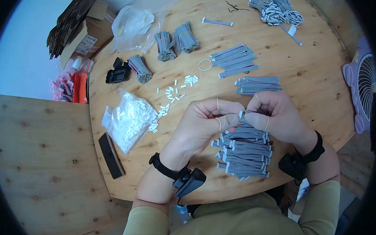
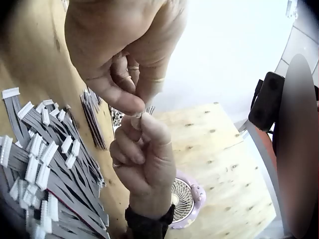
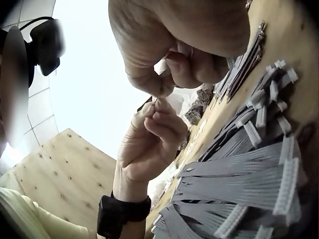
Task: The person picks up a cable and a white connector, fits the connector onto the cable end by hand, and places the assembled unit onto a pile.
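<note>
Both hands meet fingertip to fingertip above a pile of grey ribbon cables [image 1: 245,151] with white plug ends. The left hand [image 1: 202,120] pinches a small white connector [image 1: 241,114] between thumb and forefinger. From the other side the right hand [image 1: 276,115] pinches the end of a grey ribbon cable at that connector, its fingers hiding most of it. Thin pale bands ring some fingers of both hands. In the left wrist view the right hand [image 2: 147,149] rises from below to the left fingertips. White plugs [image 3: 286,186] of the pile show large in the right wrist view.
Flat cable stacks [image 1: 258,85] lie beyond the hands. Loose white connectors [image 1: 170,93] are scattered left of them, beside a clear bag [image 1: 131,119] of white pieces. Tied cable bundles [image 1: 185,37] stand farther back. A dark flat case [image 1: 111,155] lies near the left edge; a purple fan [image 1: 361,83] stands right.
</note>
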Demonstrator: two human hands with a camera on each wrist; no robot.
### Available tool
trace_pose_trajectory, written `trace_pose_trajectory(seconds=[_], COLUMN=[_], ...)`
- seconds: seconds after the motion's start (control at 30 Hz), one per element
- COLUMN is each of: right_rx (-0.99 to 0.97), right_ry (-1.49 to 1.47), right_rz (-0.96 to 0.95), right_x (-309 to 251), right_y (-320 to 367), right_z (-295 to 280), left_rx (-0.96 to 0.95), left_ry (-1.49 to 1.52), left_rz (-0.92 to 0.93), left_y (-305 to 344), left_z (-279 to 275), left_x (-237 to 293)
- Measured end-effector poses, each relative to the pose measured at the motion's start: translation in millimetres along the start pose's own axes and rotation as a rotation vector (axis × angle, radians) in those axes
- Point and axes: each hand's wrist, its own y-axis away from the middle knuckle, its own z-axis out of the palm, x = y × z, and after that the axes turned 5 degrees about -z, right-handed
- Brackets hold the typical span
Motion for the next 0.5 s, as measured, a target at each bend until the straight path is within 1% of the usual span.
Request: trace_pose_trajectory(seconds=[0.17, 0.33, 0.5], right_rx=[0.017, 0.042, 0.025], right_ry=[0.093, 0.053, 0.011], right_rz=[-0.019, -0.003, 0.009], right_x=[-1.8, 2.5, 4.8], right_y=[1.0, 0.6, -1.5], right_z=[1.6, 2.6, 0.7], left_rx=[0.059, 0.112, 0.073], left_ry=[-0.043, -0.110, -0.128], left_rz=[-0.011, 0.020, 0.092], left_y=[2.0, 1.6, -1.0], left_z=[3.2, 6.1, 3.2], left_x=[2.7, -0.1, -3.8])
